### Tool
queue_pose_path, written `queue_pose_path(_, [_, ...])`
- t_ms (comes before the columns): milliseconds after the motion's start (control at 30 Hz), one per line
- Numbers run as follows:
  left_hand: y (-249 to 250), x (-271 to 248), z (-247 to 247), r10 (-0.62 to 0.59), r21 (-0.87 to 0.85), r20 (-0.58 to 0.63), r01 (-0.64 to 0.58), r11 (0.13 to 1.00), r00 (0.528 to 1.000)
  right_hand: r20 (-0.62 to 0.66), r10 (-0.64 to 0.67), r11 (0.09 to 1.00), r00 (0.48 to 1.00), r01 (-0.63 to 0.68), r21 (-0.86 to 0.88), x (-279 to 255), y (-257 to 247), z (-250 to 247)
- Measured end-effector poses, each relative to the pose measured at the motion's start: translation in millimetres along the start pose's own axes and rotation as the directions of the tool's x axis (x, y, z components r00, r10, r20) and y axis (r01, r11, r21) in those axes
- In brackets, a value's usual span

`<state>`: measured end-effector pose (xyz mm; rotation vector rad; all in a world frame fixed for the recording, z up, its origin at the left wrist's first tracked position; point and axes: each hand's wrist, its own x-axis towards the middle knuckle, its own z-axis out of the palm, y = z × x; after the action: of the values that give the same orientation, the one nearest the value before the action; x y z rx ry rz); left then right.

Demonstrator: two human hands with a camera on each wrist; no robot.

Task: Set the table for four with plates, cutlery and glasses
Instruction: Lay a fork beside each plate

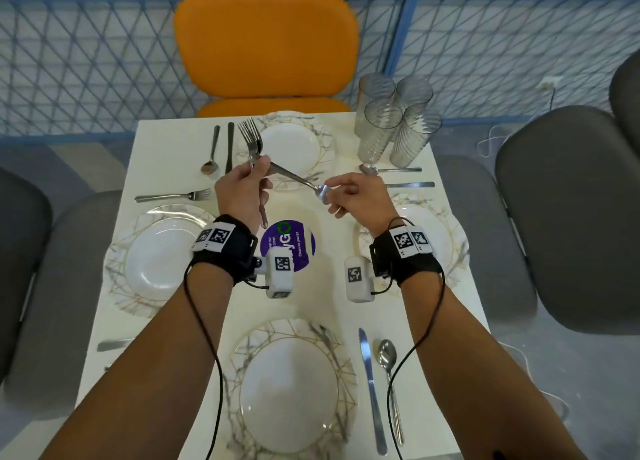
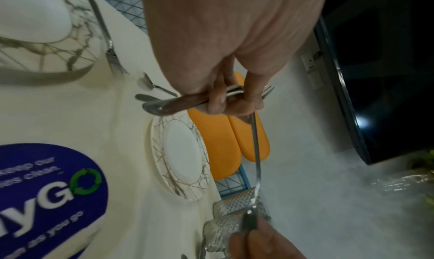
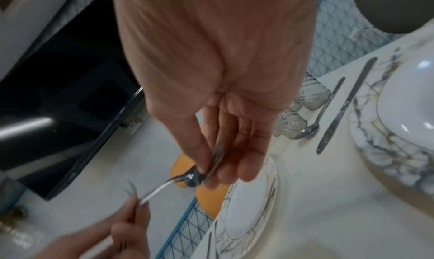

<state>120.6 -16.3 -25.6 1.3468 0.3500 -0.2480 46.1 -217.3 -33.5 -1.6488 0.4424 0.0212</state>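
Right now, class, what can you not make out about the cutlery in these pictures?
Head view: how many forks the left hand grips; their tines overlap.
Head view: the cutlery piece beside the left plate; forearm hides most.
Right wrist view: whether the utensil the right hand pinches is fork or spoon; blurred.

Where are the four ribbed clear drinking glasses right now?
In the head view, the four ribbed clear glasses stand clustered at the white table's far right corner, right of the far marble-patterned plate and just behind a steel spoon.
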Motion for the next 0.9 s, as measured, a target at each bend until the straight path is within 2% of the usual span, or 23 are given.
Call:
queue_pose_path(67, [4.0,1.6,9.9,0.023,0.035,0.000,-0.023,0.999,1.000,0.055,0.011,0.995,0.998,-0.005,-0.100,2.0,4.0,-2.3])
queue_pose_path(133, [7.7,3.3,21.5,0.046,0.059,0.014,-0.046,0.997,0.999,0.044,0.019,0.992,0.999,-0.013,-0.125,6.4,5.8,-5.3])
queue_pose_path(233, [6.1,10.1,32.3,0.033,0.116,-0.004,-0.032,0.993,0.999,-0.030,0.046,0.999,0.998,-0.046,-0.021,20.3,8.6,-11.8])
queue_pose_path(300, [-0.7,16.1,32.2,0.008,0.167,-0.034,-0.003,0.986,0.999,-0.132,0.074,0.997,0.988,-0.071,0.029,36.0,13.6,-16.8])
queue_pose_path(433, [-18.3,14.2,18.2,-0.056,0.236,-0.005,0.055,0.970,0.998,-0.379,0.215,0.969,0.900,-0.244,-0.029,84.0,29.3,-21.9])
queue_pose_path(600, [-39.9,14.3,-11.2,-0.084,0.310,-0.014,0.084,0.947,0.996,-0.466,0.324,0.839,0.823,-0.478,-0.261,149.3,59.5,-10.9])
queue_pose_path(767, [-47.0,23.5,-33.6,-0.098,0.305,-0.023,0.100,0.947,0.995,-0.569,0.285,0.798,0.771,-0.520,-0.306,190.4,102.2,0.7])
queue_pose_path(833, [-47.3,26.5,-38.5,-0.097,0.294,-0.023,0.099,0.951,0.995,-0.596,0.282,0.793,0.752,-0.532,-0.297,184.2,92.6,7.8])
queue_pose_path(900, [-48.2,29.4,-41.5,-0.097,0.285,-0.023,0.099,0.953,0.995,-0.600,0.260,0.786,0.756,-0.526,-0.323,177.4,82.7,9.9])
